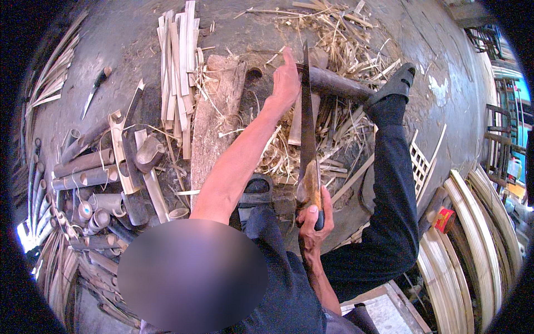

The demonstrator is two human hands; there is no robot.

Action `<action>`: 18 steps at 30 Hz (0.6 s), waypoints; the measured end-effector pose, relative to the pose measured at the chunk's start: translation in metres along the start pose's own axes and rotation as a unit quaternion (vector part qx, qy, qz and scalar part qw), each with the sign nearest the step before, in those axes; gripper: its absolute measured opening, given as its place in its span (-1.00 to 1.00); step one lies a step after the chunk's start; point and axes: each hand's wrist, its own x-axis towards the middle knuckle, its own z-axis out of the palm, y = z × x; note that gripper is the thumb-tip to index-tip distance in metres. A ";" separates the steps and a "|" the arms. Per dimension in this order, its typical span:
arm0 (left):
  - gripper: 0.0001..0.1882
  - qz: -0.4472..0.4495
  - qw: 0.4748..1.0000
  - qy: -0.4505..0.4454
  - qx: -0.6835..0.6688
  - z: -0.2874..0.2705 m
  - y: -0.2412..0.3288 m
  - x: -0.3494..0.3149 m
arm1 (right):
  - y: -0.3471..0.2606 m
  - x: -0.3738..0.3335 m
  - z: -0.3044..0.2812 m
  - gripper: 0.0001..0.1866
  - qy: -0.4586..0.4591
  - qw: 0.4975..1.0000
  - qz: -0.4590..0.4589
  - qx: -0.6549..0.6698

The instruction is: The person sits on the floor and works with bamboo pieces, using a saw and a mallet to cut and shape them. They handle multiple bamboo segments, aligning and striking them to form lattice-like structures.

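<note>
My right hand point(317, 220) is wrapped round the wooden handle point(310, 186) of a handsaw. The long dark saw blade point(307, 111) points away from me, its far part lying across a brown bamboo pole point(336, 82). Just left of the blade, my left hand point(286, 80) grips the pole, one digit stretched forward and the other fingers partly hidden. Toward its right end a sandalled foot point(395, 89) rests on the pole. A piece of wood point(303, 125) shows beneath the pole.
A thick weathered plank point(217, 106) lies left of my left arm, beside pale bamboo strips point(177, 61). Bamboo shavings point(347, 33) cover the floor ahead. Cut bamboo tubes point(92, 167) pile up at left, near a knife point(95, 92). Bundled slats point(445, 267) stand at right.
</note>
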 end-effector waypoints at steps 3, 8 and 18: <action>-0.24 -0.037 0.998 0.018 -0.036 -0.002 -0.007 0.004 | -0.003 -0.001 -0.002 -0.49 0.004 1.000 0.019 0.010; -0.30 -0.005 0.991 0.128 -0.042 -0.059 -0.027 -0.006 | -0.005 0.000 -0.001 -0.49 0.009 1.000 0.008 0.008; -0.55 0.064 0.997 0.003 0.033 0.012 -0.019 0.019 | 0.000 -0.002 -0.004 -0.47 -0.014 0.999 -0.014 -0.047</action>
